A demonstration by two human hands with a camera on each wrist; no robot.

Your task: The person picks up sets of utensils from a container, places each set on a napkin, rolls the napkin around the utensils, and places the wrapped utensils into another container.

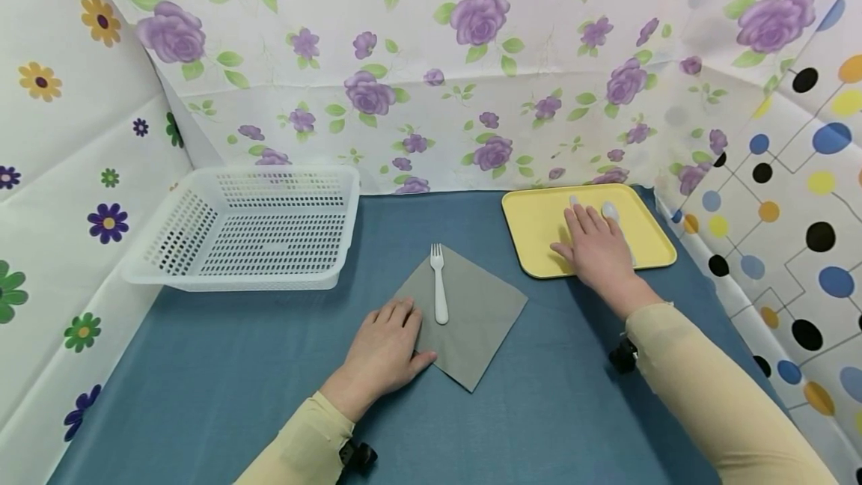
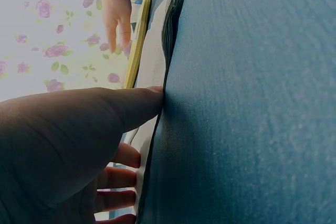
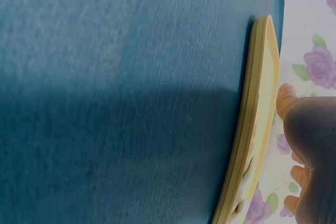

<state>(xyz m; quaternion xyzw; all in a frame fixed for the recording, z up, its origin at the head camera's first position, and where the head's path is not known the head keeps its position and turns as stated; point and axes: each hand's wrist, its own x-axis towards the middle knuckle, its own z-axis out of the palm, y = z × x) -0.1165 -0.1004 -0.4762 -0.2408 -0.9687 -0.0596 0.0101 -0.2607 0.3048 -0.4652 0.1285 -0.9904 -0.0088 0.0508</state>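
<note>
A folded grey napkin lies cornerwise on the blue cloth. On it a white fork rests with its tines pointing away. My left hand rests on the napkin's left edge, fingers extended; the left wrist view shows the thumb at the edge of its stacked layers. Over the yellow tray hovers my right hand, fingers stretched out and holding nothing. Beneath it lies a white spoon, partly covered. The tip of another white utensil shows past the fingertips; the rest is hidden.
At the back left stands a white perforated basket. A blue cloth covers the table. Behind hangs a purple-flowered curtain, with a flowered sheet at the left and a dotted sheet at the right.
</note>
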